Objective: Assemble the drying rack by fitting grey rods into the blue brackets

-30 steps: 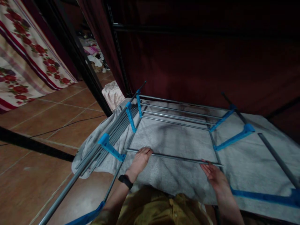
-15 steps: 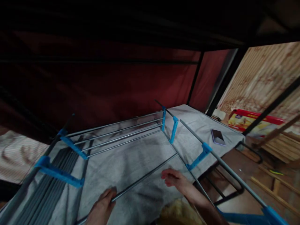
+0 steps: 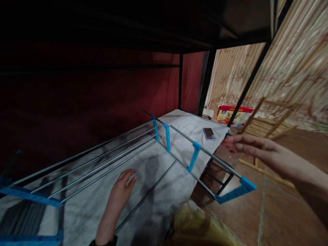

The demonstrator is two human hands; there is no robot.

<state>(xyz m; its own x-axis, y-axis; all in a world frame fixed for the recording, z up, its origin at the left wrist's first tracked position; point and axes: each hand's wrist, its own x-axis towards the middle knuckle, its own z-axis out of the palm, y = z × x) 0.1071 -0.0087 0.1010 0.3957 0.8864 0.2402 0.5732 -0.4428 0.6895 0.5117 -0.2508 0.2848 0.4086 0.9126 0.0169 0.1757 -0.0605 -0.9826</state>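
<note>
A rack frame of grey metal tubes (image 3: pixel 102 167) with blue plastic brackets (image 3: pixel 195 155) lies across a pale cloth-covered bed (image 3: pixel 143 177). Several thin rods join its left and far brackets. My left hand (image 3: pixel 120 191) hovers over the cloth between those rods and a single crossbar (image 3: pixel 151 189); its fingers are loosely bent, thumb apart, with nothing in them. Out to the right, my right hand (image 3: pixel 258 150) is stretched past the frame's near end, fingers extended and empty. The closest blue end bracket (image 3: pixel 235 191) sits below and left of it. Several loose grey tubes (image 3: pixel 23 215) lie at the lower left.
A phone (image 3: pixel 209 134) rests near the bed's far right edge. Dark metal posts (image 3: pixel 207 82) and an upper bunk (image 3: pixel 115 24) enclose the space. Beyond stand a red and yellow box (image 3: pixel 234 116) and a wooden chair (image 3: pixel 269 123) on the tiled floor (image 3: pixel 284 212).
My view has turned right. My left hand has let go of the crossbar and moved forward over the cloth. My right hand has swung out to the right, beyond the frame.
</note>
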